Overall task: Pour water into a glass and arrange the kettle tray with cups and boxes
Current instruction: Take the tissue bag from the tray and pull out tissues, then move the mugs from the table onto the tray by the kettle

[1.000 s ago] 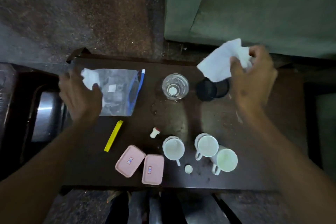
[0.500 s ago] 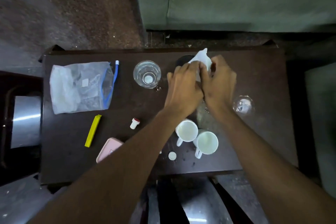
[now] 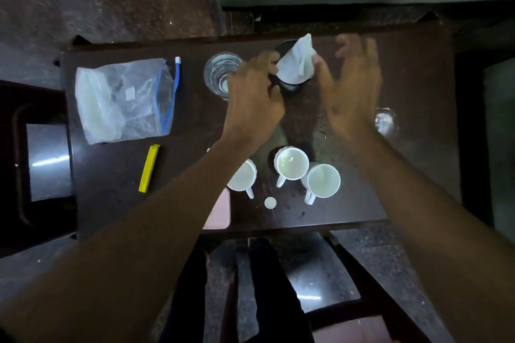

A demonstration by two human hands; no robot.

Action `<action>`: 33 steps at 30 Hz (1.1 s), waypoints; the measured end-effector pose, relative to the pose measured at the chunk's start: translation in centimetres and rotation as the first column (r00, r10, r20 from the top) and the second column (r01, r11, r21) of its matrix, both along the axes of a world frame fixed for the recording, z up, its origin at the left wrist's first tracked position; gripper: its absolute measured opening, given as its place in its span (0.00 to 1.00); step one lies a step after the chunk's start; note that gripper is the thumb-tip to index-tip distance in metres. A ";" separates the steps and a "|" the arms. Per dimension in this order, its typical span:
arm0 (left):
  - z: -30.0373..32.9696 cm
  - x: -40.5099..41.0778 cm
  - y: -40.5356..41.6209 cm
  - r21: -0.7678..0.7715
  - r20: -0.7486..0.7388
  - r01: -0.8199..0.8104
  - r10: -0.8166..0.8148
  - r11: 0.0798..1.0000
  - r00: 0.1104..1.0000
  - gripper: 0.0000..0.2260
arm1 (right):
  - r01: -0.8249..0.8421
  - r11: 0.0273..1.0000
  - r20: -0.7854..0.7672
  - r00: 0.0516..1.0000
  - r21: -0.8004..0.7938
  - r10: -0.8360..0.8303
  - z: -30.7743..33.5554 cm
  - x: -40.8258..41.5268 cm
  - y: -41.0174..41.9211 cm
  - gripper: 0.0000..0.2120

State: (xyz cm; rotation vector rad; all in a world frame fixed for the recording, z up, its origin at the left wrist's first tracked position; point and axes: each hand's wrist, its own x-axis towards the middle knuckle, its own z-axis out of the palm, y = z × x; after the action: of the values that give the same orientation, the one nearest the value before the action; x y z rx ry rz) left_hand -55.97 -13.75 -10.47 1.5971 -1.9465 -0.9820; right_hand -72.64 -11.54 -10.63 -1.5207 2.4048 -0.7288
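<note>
Filling most of the view, a dark wooden table point(image 3: 111, 203) with a smooth, slightly glossy top runs left to right, dotted with wet specks near its middle. On its left part lies a crinkled clear plastic bag point(image 3: 125, 99) with a blue zip edge, its mouth facing right; below it a slim yellow stick point(image 3: 149, 168) lies with its long axis nearly front to back. The left hand point(image 3: 252, 103) curls its fingers round a black cup point(image 3: 289, 86) near the far edge, while a crumpled white tissue point(image 3: 296, 60) stands in that cup, its peak pointing away from the person. The right hand point(image 3: 351, 86), blurred, hangs spread just right of the tissue, holding nothing. Left of the black cup, partly behind the left hand, stands a clear round glass point(image 3: 218, 72) with water, upright. Three white glazed mugs point(image 3: 291, 166) sit close together near the front edge, mouths up, handles pointing toward the person. A pink box point(image 3: 221, 209) peeks from under the left forearm, and a small white cap point(image 3: 270, 202) lies between the mug handles
</note>
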 end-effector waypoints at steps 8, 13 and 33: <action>-2.1 10.3 7.5 0.079 0.070 -0.072 0.067 0.994 0.995 0.27 | -0.108 0.991 0.032 0.994 0.080 0.106 -0.2 2.2 10.8 0.15; -3.9 13.1 11.4 0.185 0.248 0.144 -0.188 0.972 0.950 0.37 | -0.385 0.892 0.027 0.921 0.236 0.390 -1.9 7.3 14.5 0.29; -6.6 10.6 12.1 0.186 0.356 0.228 -0.281 0.956 0.891 0.30 | -0.404 0.814 -0.018 0.892 0.416 0.452 -3.6 6.1 14.2 0.40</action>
State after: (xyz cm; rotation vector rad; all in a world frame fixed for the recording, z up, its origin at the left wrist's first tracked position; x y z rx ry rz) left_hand -45.32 -1.61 -17.11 1.7421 -2.4513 -0.9819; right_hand -66.57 2.69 -14.23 -1.8522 1.9871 -0.0403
